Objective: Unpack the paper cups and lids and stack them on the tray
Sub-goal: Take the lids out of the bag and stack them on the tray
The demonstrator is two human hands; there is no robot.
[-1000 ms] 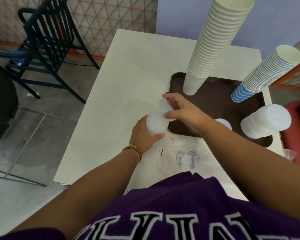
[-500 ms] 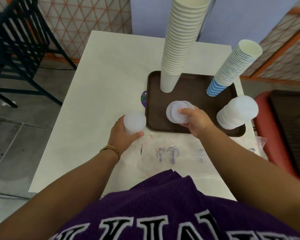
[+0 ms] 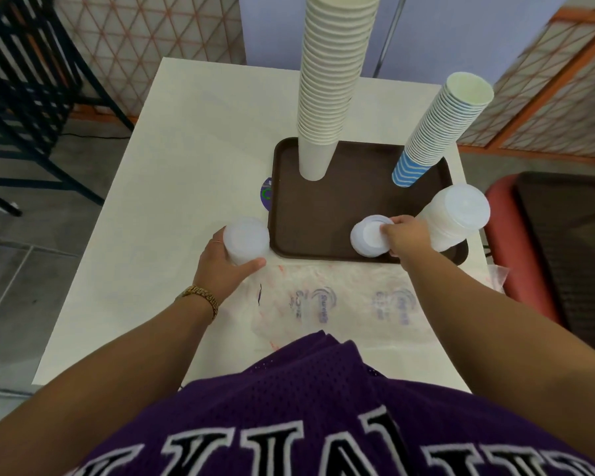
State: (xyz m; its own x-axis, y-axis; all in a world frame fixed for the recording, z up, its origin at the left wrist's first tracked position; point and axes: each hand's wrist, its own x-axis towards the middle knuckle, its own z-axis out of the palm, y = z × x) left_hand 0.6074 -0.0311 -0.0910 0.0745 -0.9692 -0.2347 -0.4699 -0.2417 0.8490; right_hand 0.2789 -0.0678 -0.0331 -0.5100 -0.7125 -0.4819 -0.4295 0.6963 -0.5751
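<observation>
White bench (image 3: 172, 187) filled the centre of the frame, carrying a brown tray (image 3: 351, 201) with two tall cup stacks. At centre left, the left hand (image 3: 220, 266) gripped a stack of lids (image 3: 246, 240) beside the tray. At centre right, the right hand (image 3: 406, 238) seemingly pinched a few lids (image 3: 368, 237) on the tray, next to the taller lid stack (image 3: 457, 218).
</observation>
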